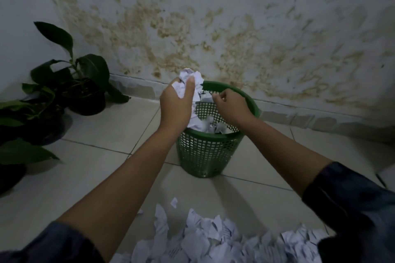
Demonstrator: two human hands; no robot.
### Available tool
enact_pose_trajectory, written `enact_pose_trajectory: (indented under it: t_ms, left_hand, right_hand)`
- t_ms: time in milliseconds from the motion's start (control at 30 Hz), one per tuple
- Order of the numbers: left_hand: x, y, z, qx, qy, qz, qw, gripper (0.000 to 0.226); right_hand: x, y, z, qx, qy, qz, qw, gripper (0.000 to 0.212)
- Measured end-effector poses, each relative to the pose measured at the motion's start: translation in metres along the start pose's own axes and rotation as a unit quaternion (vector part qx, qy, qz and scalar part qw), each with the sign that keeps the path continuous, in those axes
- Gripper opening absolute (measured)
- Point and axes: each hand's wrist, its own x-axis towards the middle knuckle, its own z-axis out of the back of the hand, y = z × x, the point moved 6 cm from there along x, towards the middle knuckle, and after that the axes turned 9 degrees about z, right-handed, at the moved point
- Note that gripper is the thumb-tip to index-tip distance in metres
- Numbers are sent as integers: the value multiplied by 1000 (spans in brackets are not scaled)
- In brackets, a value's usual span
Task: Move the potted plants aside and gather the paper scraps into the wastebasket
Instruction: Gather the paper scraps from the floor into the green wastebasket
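Gripping paper scraps (189,83) in left hand (176,103), right hand (229,105) loosely curled, empty, over wastebasket (205,151)

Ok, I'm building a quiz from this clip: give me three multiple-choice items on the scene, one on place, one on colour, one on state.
1. Where do the potted plants stand?
A. left of the wastebasket, by the wall
B. right of it
C. inside it

2. What colour is the wastebasket?
A. red
B. green
C. white

3. What is the left hand doing?
A. resting flat on the floor
B. gripping crumpled paper scraps over the wastebasket
C. holding a plant

Key: 1 A, the leaves and pots sit at the left wall; 2 B, its mesh and rim are green; 3 B, the fingers curl round white paper above the rim.
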Motion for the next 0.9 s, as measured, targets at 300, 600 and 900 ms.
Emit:
enact_pose_trajectory:
  t_ms: [300, 600, 900]
  left_hand:
    - [24, 48, -58, 314, 208, 111, 920, 38]
    - [1, 31, 33, 178, 14, -86, 980, 21]
    - [-46, 160, 141, 325, 99, 72, 938, 45]
  right_hand:
    - [-9, -27, 19, -59, -69, 21, 996, 15]
    - [-43, 53, 3, 50, -67, 212, 974, 7]
    - [-94, 106, -126, 77, 113, 347, 928, 18]
